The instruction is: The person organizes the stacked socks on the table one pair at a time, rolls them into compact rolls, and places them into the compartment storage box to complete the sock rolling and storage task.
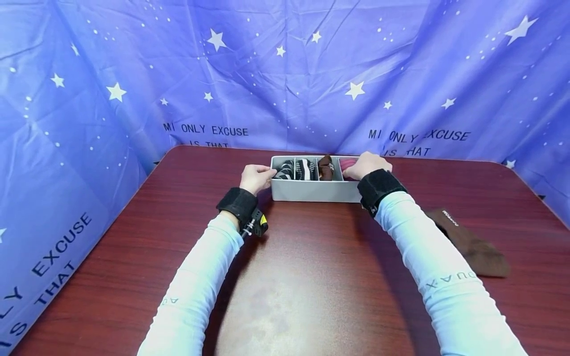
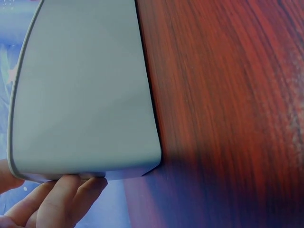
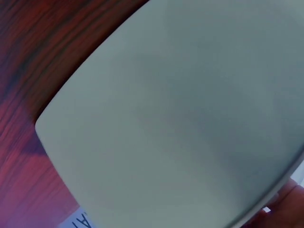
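A long grey organizer box (image 1: pixel 311 191) with divided compartments stands on the table. From the left, it holds a rolled black-and-white patterned sock (image 1: pixel 285 170), a rolled black-and-white striped sock (image 1: pixel 305 169), a rolled brown sock (image 1: pixel 326 168) and a pink rolled sock (image 1: pixel 347 163). My left hand (image 1: pixel 256 178) grips the box's left end, fingers against the end wall and thumb near the rim in the left wrist view. Over the rightmost compartment, my right hand (image 1: pixel 367 165) reaches in and pinches the pink sock. The box wall hides most of its fingers in the right wrist view.
A brown sock (image 1: pixel 478 252) with white lettering lies flat on the dark red wooden table (image 1: pixel 276 277), partly behind the right forearm. Behind the table hangs a blue curtain (image 1: pixel 276 74) with white stars and lettering.
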The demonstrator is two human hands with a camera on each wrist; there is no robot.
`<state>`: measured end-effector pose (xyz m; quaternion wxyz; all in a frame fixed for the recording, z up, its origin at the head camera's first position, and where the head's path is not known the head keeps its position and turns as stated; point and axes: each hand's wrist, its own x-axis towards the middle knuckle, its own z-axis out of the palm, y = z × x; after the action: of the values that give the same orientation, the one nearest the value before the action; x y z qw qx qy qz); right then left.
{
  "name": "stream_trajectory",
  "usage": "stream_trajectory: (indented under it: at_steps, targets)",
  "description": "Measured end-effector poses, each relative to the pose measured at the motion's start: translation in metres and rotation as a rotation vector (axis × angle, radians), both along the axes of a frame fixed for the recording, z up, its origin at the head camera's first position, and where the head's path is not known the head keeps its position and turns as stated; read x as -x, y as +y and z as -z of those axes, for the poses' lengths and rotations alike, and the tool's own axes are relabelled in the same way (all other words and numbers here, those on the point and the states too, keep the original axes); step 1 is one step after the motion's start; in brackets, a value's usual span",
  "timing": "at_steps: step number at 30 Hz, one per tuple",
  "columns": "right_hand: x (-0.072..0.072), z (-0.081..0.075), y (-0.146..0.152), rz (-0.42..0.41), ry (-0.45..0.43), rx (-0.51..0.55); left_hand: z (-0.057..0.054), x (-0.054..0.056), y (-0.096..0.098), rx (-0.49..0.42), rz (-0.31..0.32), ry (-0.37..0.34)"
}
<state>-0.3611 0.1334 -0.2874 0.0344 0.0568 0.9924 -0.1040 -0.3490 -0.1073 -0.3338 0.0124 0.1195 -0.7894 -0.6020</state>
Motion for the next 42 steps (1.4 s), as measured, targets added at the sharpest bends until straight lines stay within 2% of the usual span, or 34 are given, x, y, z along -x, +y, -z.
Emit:
stream_trajectory:
  at_steps: [2,3,7,8,9,10,11,13,15,16,17,18,23,25,29,35,37,39,42]
  targets:
    - [-0.003,0.002,0.003,-0.009,0.021,-0.001,0.004,0.000,0.001,0.001,0.002,0.007]
    - [-0.004,0.004,0.005,-0.017,0.037,0.005,0.012,0.006,-0.001,-0.006,-0.002,0.030]
    - [-0.016,0.000,0.017,-0.080,0.123,0.077,0.029,0.017,-0.004,0.020,-0.025,0.040]
    - [-0.020,-0.002,0.022,-0.104,0.148,0.094,0.028,0.014,-0.004,0.019,-0.019,0.046]
    - [-0.025,-0.004,0.028,-0.130,0.169,0.113,0.032,0.017,-0.005,0.049,-0.026,0.038]
    - [-0.030,-0.006,0.035,-0.163,0.187,0.123,0.026,0.009,-0.005,0.107,-0.016,0.035]
    - [-0.037,-0.007,0.043,-0.192,0.199,0.127,0.034,0.013,-0.009,0.143,-0.009,0.096]
    - [-0.050,-0.007,0.060,-0.241,0.203,0.121,0.029,0.002,-0.012,0.271,0.016,0.125]
    - [-0.064,-0.003,0.080,-0.280,0.171,0.120,0.026,-0.007,-0.017,0.408,0.024,0.174]
    - [-0.071,0.001,0.091,-0.299,0.145,0.116,0.022,-0.015,-0.019,0.459,0.028,0.202]
    - [-0.078,0.006,0.102,-0.310,0.112,0.115,0.021,-0.020,-0.020,0.493,0.032,0.210]
    - [-0.084,0.012,0.113,-0.326,0.074,0.113,0.009,-0.034,-0.018,0.526,0.048,0.182]
    - [-0.110,0.045,0.158,-0.371,-0.095,0.148,-0.002,-0.068,-0.013,0.614,0.117,0.292]
    - [-0.116,0.057,0.165,-0.381,-0.134,0.164,-0.003,-0.078,-0.005,0.643,0.167,0.351]
    - [-0.127,0.071,0.163,-0.426,-0.145,0.163,-0.003,-0.099,0.014,0.687,0.270,0.442]
    - [-0.147,0.063,0.130,-0.544,-0.120,0.177,-0.009,-0.127,0.040,0.763,0.435,0.535]
    - [-0.156,0.061,0.114,-0.593,-0.120,0.172,-0.009,-0.133,0.048,0.825,0.527,0.551]
    - [-0.165,0.062,0.096,-0.641,-0.127,0.174,-0.006,-0.139,0.055,0.900,0.648,0.556]
    - [-0.180,0.062,0.069,-0.693,-0.150,0.197,0.000,-0.146,0.069,1.051,0.819,0.584]
